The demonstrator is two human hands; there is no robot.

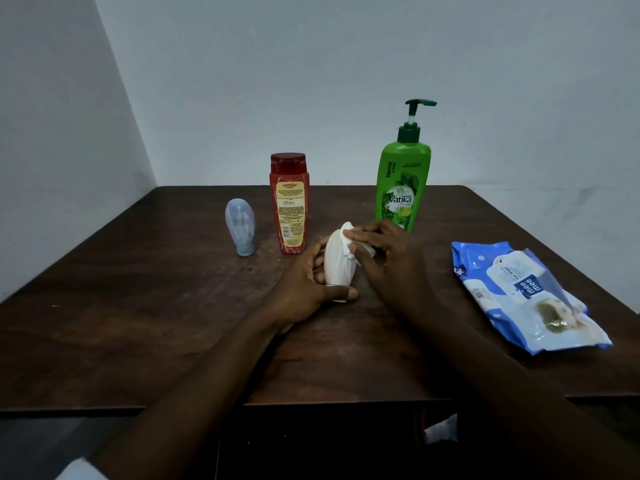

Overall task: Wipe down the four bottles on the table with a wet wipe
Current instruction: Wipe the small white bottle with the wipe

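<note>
Here, left hand grips a white plastic bottle; right hand pinches a white wet wipe against it.

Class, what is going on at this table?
A person is wiping a white bottle with a wet wipe. The left hand holds the bottle near its base; the right hand pinches the wipe against its upper part. A blue-grey bottle, a red bottle and a green pump bottle stand behind on the table, untouched. A pack of wipes lies to the right.
</note>
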